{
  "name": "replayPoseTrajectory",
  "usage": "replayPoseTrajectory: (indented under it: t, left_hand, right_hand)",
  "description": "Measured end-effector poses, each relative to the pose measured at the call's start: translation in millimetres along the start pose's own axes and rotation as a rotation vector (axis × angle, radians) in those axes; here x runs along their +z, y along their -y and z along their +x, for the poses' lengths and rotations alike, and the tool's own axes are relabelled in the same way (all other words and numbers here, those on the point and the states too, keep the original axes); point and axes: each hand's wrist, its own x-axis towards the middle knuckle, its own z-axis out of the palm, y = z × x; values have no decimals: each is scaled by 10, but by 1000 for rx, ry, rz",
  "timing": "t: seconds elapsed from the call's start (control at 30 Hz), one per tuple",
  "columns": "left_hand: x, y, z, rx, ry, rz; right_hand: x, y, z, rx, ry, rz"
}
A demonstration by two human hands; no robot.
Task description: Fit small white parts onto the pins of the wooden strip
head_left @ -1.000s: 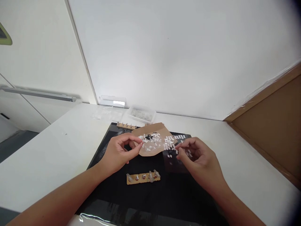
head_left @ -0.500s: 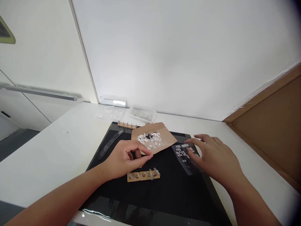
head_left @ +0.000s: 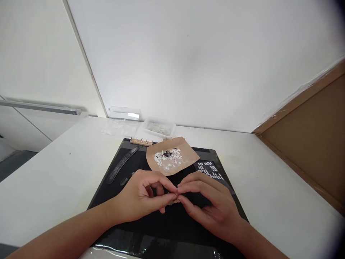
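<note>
My left hand [head_left: 149, 194] is closed in a pinch, thumb against index finger. My right hand [head_left: 212, 203] pinches too, and its fingertips meet those of the left above the black mat [head_left: 151, 230]. Whatever lies between the fingertips is too small and covered to make out. Just below them shows a bit of a tan strip [head_left: 174, 201], mostly hidden by my hands. A small clear oval piece [head_left: 124, 181] rests on the mat left of my left hand. Beyond my right hand lies a dark sheet with rows of small white stickers [head_left: 208, 169].
Brown paper [head_left: 185, 158] bearing white scraps and a dark bit lies behind my hands. A dark curved nail file [head_left: 123, 164] is at left. Farther back are a strip with metal pegs [head_left: 141, 141], a clear plastic box [head_left: 159, 127] and clear plastic bags [head_left: 118, 127].
My right hand has moved left from the sticker sheet to meet my left fingertips, its fingers now pinched. My left hand stays pinched. The tan strip is now mostly covered.
</note>
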Motion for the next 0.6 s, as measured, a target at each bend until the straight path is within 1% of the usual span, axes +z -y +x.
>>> replayPoseTrajectory:
  t: [0.2,0.4,0.6]
  left_hand:
    - [5,-10,-6,-109,15,-50]
    - [21,11,-5,-136,-4,-109]
    - [32,15,10,-184,-24,-134]
  right_hand:
    - [-39,-41,0,-64,-14,-32]
    - [-25,-86,-34,-137,-10,-157]
    - [-28,-103,-45,-116,-9,-149]
